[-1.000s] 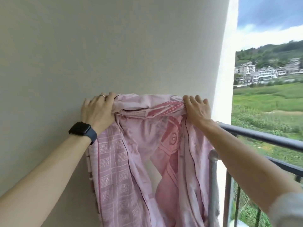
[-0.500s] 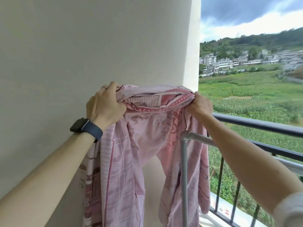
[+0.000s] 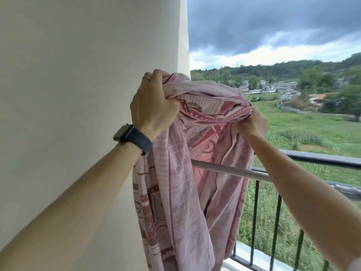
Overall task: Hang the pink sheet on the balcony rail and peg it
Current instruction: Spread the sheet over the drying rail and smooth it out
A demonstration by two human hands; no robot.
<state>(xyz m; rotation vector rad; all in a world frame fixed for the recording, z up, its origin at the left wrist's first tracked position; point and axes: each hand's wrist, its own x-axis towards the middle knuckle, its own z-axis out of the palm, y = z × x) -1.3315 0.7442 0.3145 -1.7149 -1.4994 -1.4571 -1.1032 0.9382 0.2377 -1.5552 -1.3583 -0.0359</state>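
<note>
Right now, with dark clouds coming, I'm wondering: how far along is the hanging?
Done: nothing lies over the rail yet. In hand: left hand and right hand grip the bunched sheet above it. Left: drape it, spread it, peg it; no pegs show.

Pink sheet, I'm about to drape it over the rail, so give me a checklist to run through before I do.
1. Left hand grips the pink sheet: ok.
2. Right hand grips its other end: ok.
3. Held edge is above the silver rail: ok.
4. Sheet spread out: not ok, it hangs bunched between the hands.
5. Pegs within reach: cannot tell, none in view.
</note>
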